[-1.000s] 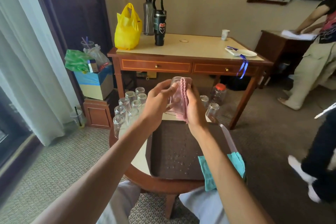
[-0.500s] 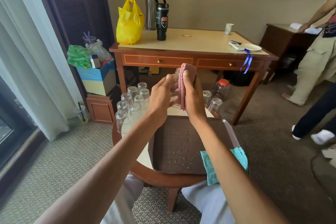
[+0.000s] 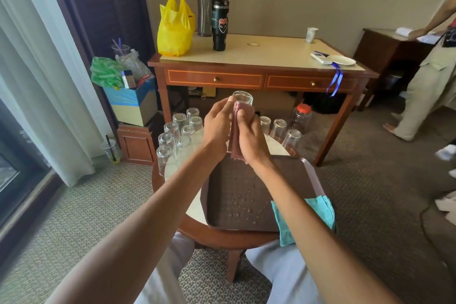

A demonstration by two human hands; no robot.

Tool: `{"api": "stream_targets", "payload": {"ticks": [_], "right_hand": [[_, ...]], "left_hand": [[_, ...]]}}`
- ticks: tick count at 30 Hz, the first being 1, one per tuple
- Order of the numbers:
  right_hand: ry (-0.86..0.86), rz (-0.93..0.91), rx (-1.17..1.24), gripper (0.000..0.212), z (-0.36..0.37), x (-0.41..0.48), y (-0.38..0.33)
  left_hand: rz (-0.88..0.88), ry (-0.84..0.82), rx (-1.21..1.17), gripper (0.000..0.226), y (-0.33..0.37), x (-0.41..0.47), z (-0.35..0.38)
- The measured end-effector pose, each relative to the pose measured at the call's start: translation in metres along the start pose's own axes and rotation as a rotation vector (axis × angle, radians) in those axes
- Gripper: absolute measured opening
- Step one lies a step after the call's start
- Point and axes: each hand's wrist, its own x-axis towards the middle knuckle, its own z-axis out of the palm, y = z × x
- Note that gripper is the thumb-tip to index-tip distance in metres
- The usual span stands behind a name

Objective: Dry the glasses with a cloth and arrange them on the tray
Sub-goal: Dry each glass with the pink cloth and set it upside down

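Above the tray [image 3: 246, 180], left fingers [image 3: 227, 107] pinch glass [image 3: 243, 97], right fingers [image 3: 243, 114] apparently clamp cloth [image 3: 235, 137].

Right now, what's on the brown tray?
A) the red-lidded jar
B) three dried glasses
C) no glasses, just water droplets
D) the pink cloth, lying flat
C: the tray holds only scattered water droplets. The glass being dried is held above it, with the left hand gripping it and the right hand holding the pink cloth round it.
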Motion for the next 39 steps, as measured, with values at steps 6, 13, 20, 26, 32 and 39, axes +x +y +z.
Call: {"api": "stream_targets", "payload": {"ticks": [6,13,20,26,32,39], "right_hand": [[0.088,0.017,0.065,0.039,-0.018,0.023,-0.011],[0.084,0.178,0.193,0.065,-0.012,0.009,-0.004],[-0.016,-0.038,0.065,0.056,0.001,-0.006,0.012],[0.123,-0.146,-0.082,0.041,-0.002,0.01,0.001],[0.099,0.085,0.149,0.055,-0.021,0.028,-0.022],[0.028,0.152,0.148,0.068,-0.012,0.011,-0.003]], "left_hand": [[-0.154,-0.094,0.069,0.04,-0.009,-0.015,0.007],[-0.032,-0.085,0.123,0.032,-0.015,-0.009,0.003],[0.027,0.035,0.014,0.025,-0.014,-0.001,0.0],[-0.082,-0.02,0.019,0.036,-0.012,-0.008,0.003],[-0.015,-0.104,0.112,0.031,-0.008,-0.014,0.011],[0.056,-0.021,0.045,0.03,-0.011,-0.008,0.011]]}}
